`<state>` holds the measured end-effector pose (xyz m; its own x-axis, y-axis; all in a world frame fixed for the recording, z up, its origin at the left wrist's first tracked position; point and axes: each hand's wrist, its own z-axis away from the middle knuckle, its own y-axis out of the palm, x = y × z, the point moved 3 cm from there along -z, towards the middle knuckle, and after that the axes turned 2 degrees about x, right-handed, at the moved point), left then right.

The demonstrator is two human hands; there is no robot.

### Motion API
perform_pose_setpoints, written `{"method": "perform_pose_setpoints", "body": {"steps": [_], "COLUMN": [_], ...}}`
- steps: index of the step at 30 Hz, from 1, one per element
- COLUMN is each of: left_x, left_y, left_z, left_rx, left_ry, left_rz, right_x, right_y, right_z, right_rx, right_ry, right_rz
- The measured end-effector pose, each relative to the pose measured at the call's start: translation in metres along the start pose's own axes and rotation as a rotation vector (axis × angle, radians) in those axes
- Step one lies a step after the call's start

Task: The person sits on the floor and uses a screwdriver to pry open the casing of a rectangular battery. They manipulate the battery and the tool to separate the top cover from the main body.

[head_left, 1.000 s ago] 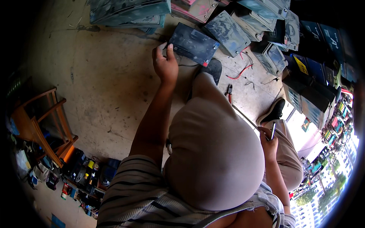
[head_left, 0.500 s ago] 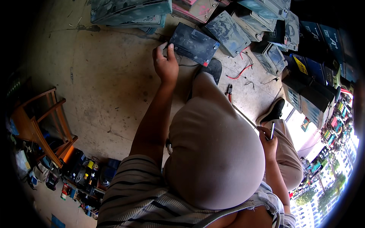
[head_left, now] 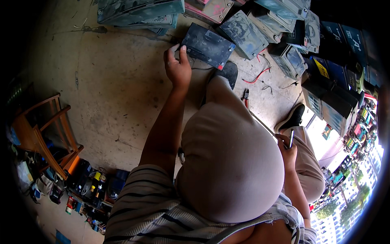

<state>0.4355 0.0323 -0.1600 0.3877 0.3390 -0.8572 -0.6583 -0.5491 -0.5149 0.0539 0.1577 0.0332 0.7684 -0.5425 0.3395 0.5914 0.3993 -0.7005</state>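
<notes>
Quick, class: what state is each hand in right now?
Left hand: holding a dark rectangular plastic battery.
Right hand: closed around a slim silver rod.

The stained, pale floor (head_left: 113,93) carries red-handled pliers (head_left: 246,96) and, near them, loose red and dark wires (head_left: 260,76). Dusty grey batteries (head_left: 243,34) cluster along its far side. A dark battery (head_left: 208,44) beside them seems to rest on it too, though its underside cannot be seen.

One dark battery (head_left: 208,45); right of it, several grey batteries (head_left: 244,35) — too overlapped to count. One left hand (head_left: 178,69) at the dark battery's edge, one right hand (head_left: 288,153) well below it. Also below it — two shoes (head_left: 228,75), one pair of cutters (head_left: 246,96) and one wooden chair (head_left: 27,129), far left.
</notes>
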Motion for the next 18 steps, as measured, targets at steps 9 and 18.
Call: {"method": "perform_pose_setpoints", "body": {"steps": [9, 18], "left_x": [0.0010, 0.0034], "left_y": [-0.0002, 0.0012], "left_z": [-0.0002, 0.0010], "left_rx": [0.008, 0.006], "left_ry": [-0.004, 0.008], "left_rz": [0.003, 0.011], "right_x": [-0.0001, 0.0001], "right_y": [-0.0007, -0.0030], "right_z": [-0.0011, -0.0017], "right_rx": [-0.016, -0.010], "right_ry": [-0.064, -0.023], "right_rz": [-0.008, 0.012]}}
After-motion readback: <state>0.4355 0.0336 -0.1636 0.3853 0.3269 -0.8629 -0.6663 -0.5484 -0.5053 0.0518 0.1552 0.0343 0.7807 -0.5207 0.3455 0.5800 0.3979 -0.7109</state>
